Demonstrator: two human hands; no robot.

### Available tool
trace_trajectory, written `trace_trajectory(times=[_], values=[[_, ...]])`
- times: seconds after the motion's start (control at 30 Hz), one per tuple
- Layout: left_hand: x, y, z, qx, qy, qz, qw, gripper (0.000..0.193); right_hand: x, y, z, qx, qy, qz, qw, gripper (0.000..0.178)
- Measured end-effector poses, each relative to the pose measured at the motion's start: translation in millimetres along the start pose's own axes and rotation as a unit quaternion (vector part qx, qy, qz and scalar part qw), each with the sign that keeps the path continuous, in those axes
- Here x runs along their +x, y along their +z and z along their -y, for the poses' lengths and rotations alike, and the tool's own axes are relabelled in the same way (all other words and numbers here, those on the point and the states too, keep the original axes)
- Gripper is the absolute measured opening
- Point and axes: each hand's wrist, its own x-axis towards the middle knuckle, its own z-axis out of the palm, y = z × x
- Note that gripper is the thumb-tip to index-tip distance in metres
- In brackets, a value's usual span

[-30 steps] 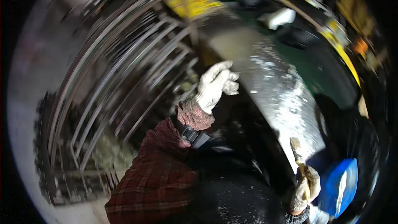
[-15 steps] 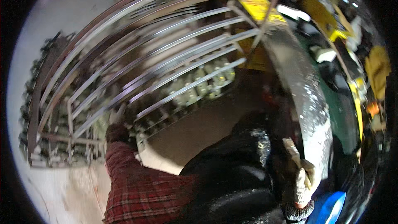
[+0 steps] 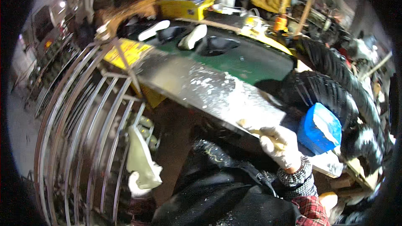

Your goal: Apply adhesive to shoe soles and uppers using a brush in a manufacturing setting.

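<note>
My left hand (image 3: pixel 137 187), at the lower left, looks gloved in white and is closed on the lower end of a pale greenish-white, foot-shaped piece that resembles a shoe last (image 3: pixel 141 159). The piece stands upright beside the metal rack (image 3: pixel 109 121). Over the near edge of the silvery, white-flecked bench board (image 3: pixel 226 96), my right hand (image 3: pixel 279 147) wears a white glove with its fingers curled. From it a short pale stick-like tool (image 3: pixel 248 128) pokes out to the left; its far end is hard to make out.
Two black pieces with white soles (image 3: pixel 154 30) lie on the green bench top (image 3: pixel 255 67), behind the board. A blue container (image 3: pixel 320 127) sits right of my right hand, before black ribbed rolls (image 3: pixel 318 94). Farther back is a yellow bin (image 3: pixel 188 9).
My view has swung right, from the rack toward the bench. My left hand, earlier blurred at the rack, now holds the foot-shaped piece beside it. The right hand still grips the stick-like tool.
</note>
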Motion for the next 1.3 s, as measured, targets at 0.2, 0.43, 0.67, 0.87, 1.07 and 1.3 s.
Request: trace_trajectory(times=[0.2, 0.43, 0.67, 0.87, 1.07, 1.3], values=[[42.2, 177.5, 51.5, 0.103, -0.149, 0.319, 0.93, 0.092, -65.0, -134.3, -34.0, 0.014, -0.03, -0.553, 0.833, 0.017], [51.0, 267.3, 121.5, 0.112, -0.267, 0.337, 0.896, 0.087, -103.8, -215.5, -104.6, -0.195, 0.197, -0.451, 0.848, 0.026], [62.0, 179.6, 144.6, 0.078, -0.279, 0.231, 0.929, 0.083, -134.5, -221.9, -101.1, -0.205, 0.109, -0.443, 0.866, 0.018], [76.7, 139.5, 133.7, 0.066, -0.447, 0.116, 0.884, 0.091, -112.9, -170.2, -48.6, -0.087, 0.083, -0.408, 0.905, 0.009], [117.7, 131.4, 160.0, -0.108, -0.402, 0.212, 0.884, 0.083, -6.1, -38.1, -56.7, -0.055, -0.138, -0.142, 0.979, 0.021], [118.7, 109.8, 150.5, -0.158, -0.415, 0.239, 0.863, 0.074, 82.0, 5.4, -103.7, 0.184, 0.05, -0.131, 0.973, 0.019]])
